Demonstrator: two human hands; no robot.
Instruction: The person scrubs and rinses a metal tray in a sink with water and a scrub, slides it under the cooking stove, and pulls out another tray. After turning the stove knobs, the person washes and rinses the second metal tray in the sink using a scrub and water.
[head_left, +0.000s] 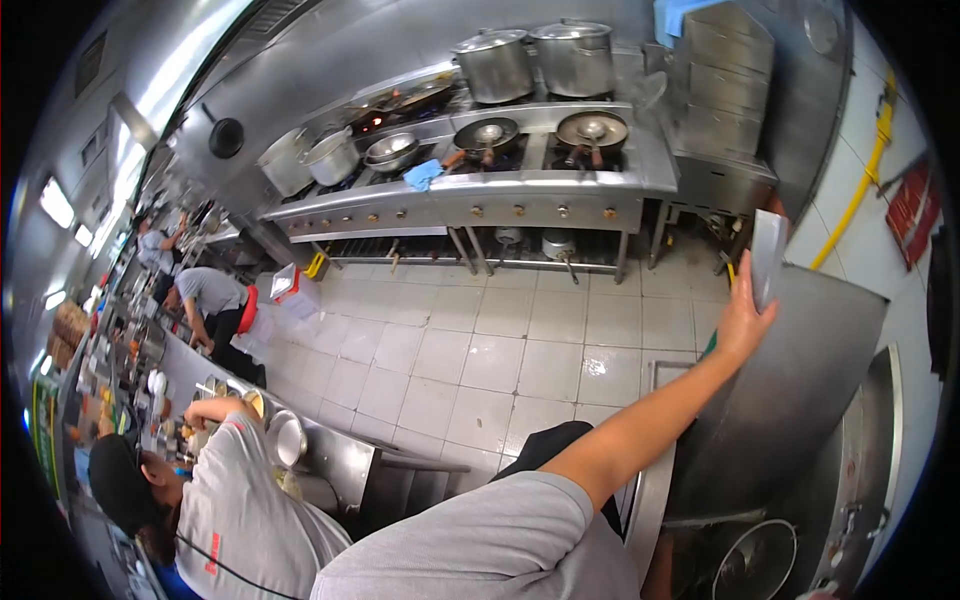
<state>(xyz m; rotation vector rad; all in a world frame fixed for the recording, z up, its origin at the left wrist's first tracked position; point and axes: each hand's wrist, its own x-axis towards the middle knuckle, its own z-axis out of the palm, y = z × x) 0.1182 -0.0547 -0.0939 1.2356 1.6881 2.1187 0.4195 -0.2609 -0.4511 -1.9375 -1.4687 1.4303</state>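
Note:
My left hand [745, 322], on an outstretched arm, grips a narrow, shiny metal piece [768, 258] that looks flat and rectangular. It stands upright, and its exact kind does not show. The fingers are closed around its lower end. Below and to the right of this hand is a large steel panel [790, 370]. Something green shows behind my wrist. My right hand is not visible.
A steel stove [450, 205] along the back wall carries woks [592, 133], large lidded pots [572, 60] and a blue cloth [424, 175]. A round metal ring [755, 560] is at lower right. One co-worker [250, 510] is close on the left; others stand farther back. The tiled floor [480, 370] looks wet.

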